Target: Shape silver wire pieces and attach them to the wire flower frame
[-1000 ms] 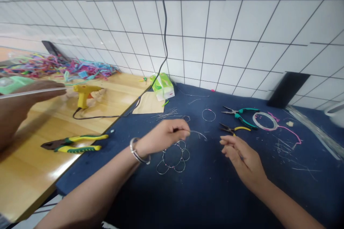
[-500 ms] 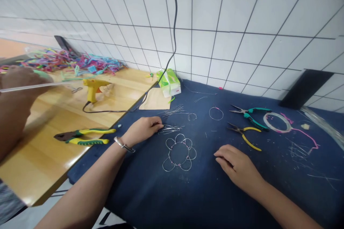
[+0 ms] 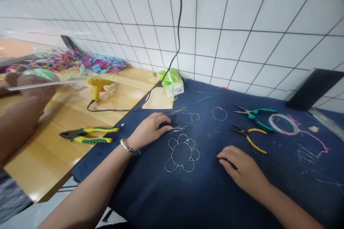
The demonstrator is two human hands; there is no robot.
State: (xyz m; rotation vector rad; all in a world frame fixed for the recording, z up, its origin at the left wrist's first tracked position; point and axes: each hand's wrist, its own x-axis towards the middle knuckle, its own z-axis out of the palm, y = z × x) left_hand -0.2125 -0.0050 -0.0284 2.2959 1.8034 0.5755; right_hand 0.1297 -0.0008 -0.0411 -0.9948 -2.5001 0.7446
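Note:
My left hand (image 3: 153, 128), with a silver bangle at the wrist, lies over a small bundle of short wires (image 3: 178, 129). Its thumb and fingers are apart, with the thumb tip at the wire ends; no wire is visibly gripped. Just below lies a wire flower (image 3: 182, 153), a ring with several looped petals and small pink marks. On the right, my right hand (image 3: 239, 166) rests on the dark blue cloth, fingers loosely curved, thumb slightly apart, holding nothing. Beyond the left fingers are longer straight wires (image 3: 176, 110), a small bent wire piece (image 3: 195, 117) and a plain wire ring (image 3: 219, 114).
Teal-handled pliers (image 3: 255, 114), yellow-handled pliers (image 3: 251, 136) and a wire coil (image 3: 284, 124) lie right. Combination pliers (image 3: 88, 135) straddle the wooden table's edge. A glue gun (image 3: 98, 87), its cord, a tissue pack (image 3: 172, 82) and a co-worker's hand (image 3: 40, 82) are farther left.
My left thumb and fingers have spread from a pinch at the wire bundle. My right hand stays almost still. The whole view has shifted slightly.

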